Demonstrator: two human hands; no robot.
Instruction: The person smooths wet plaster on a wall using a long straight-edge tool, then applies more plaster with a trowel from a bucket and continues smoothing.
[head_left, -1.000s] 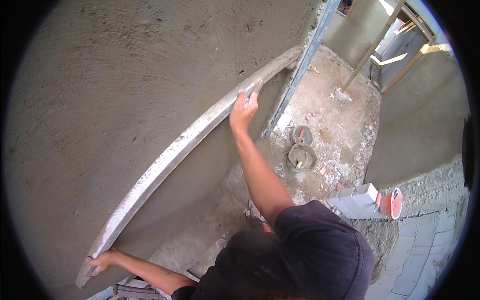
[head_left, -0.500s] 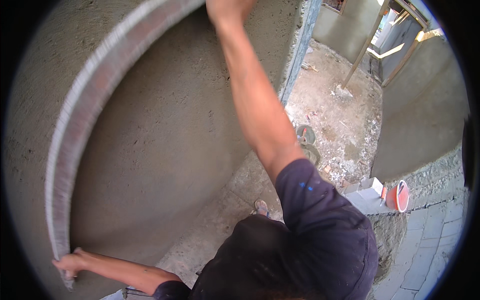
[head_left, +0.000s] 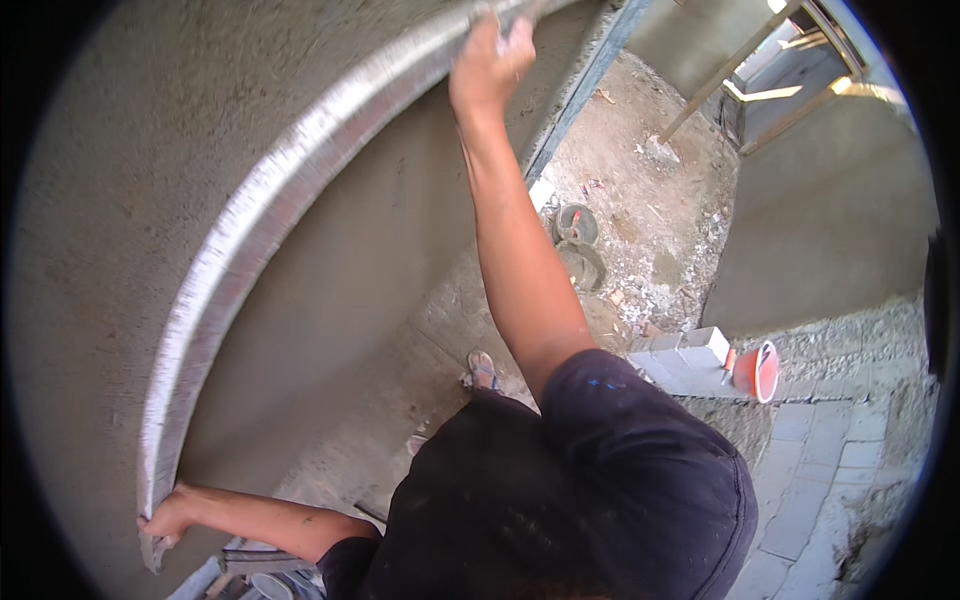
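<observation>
A long metal plasterer's straightedge [head_left: 275, 170] lies against the grey plastered wall [head_left: 330, 250], looking curved through the lens. My left hand [head_left: 168, 515] is closed around its lower-left end. Near the upper-right end my right hand [head_left: 492, 70] grips it, thumb and fingers wrapped over the edge. Mortar smears coat the bar, which is slightly blurred. On the near side of the bar the plaster looks smooth; beyond it, the surface is rougher.
A metal-edged wall corner [head_left: 585, 85] stands right of my right hand. Mortar buckets [head_left: 580, 262] sit on the littered floor. An orange bucket [head_left: 757, 372] stands beside white blocks [head_left: 685, 355] at right. A wooden prop [head_left: 730, 70] leans farther back. Assorted items [head_left: 265, 575] lie below my left forearm.
The straightedge and both hands have shifted rightward in the picture, and my right hand now shows more fully. The surroundings have shifted left, so the head view has turned too. Both grips hold.
</observation>
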